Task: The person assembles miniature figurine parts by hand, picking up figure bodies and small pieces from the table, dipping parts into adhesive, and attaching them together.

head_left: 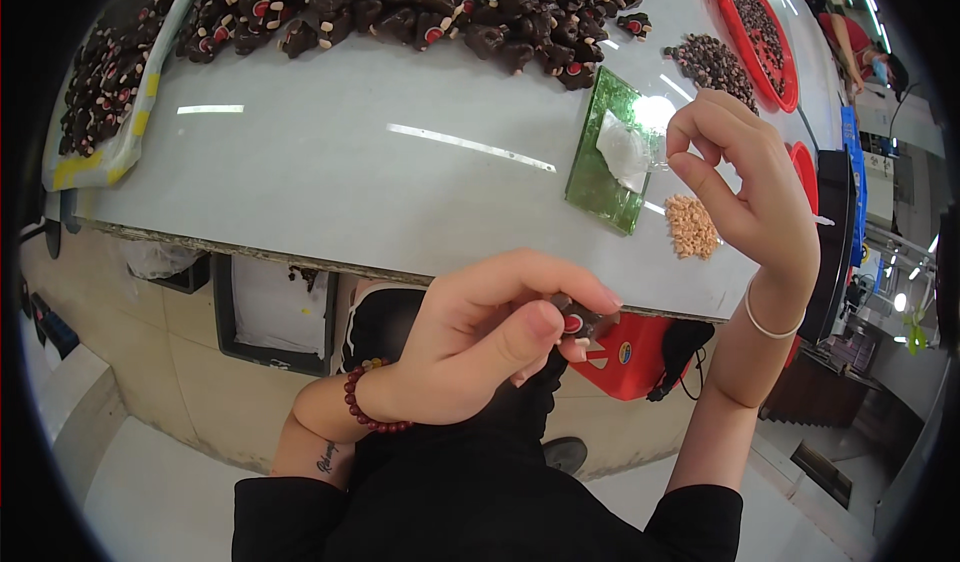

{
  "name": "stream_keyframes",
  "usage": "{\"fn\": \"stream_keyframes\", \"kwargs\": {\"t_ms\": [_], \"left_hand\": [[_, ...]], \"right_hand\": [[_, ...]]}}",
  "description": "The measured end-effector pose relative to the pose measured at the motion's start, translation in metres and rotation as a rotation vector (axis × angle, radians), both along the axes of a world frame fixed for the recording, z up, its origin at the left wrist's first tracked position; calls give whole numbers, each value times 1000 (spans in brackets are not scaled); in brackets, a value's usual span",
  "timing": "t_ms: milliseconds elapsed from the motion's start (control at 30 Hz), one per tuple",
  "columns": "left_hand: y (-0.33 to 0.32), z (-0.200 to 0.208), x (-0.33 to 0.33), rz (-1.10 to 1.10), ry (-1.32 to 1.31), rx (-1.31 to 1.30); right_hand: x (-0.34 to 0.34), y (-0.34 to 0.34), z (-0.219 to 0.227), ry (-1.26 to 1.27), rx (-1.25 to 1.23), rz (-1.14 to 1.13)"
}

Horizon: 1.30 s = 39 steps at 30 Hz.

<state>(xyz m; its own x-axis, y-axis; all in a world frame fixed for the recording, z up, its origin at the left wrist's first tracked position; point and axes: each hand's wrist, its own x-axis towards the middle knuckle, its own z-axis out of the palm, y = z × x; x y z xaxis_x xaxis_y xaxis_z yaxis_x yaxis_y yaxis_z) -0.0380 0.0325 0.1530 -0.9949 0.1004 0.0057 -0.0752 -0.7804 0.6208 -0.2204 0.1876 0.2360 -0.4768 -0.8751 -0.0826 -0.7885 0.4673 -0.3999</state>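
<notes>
My left hand (480, 337) is closed around a small dark brown figurine (577, 319) with a red oval and cream-coloured tips, just off the table's near edge. Thumb and fingers hide much of it. To the right, my right hand (745, 177) is raised with thumb and forefinger pinched together. Whatever lies in that pinch is too small or too blurred to name. Beside those fingertips a white paste-like lump (625, 152) rests on a green glass-like slab (590, 167). A small pile of cream-coloured bits (691, 228) lies below the right hand.
Many similar brown figurines (400, 7) are heaped along the table's far side. More fill a tray (140, 142) at far left. Dark small pieces (715, 65) lie by a red basin (790, 87). Another person (850, 42) works at far right. A red stool (625, 367) stands under the table edge.
</notes>
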Motion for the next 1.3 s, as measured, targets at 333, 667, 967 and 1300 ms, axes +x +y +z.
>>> {"fn": "stream_keyframes", "kwargs": {"t_ms": [333, 667, 967, 1300], "left_hand": [[-6, 0, 0, -287, -107, 471], [6, 1, -2, -392, -118, 620], [8, 7, -1, -377, -214, 520], [10, 3, -1, -340, -176, 285]], "right_hand": [[80, 0, -16, -333, -745, -111], [112, 5, -28, -309, -828, -196], [114, 9, -27, -230, -767, -216], [115, 12, -29, -320, -796, -267]]}}
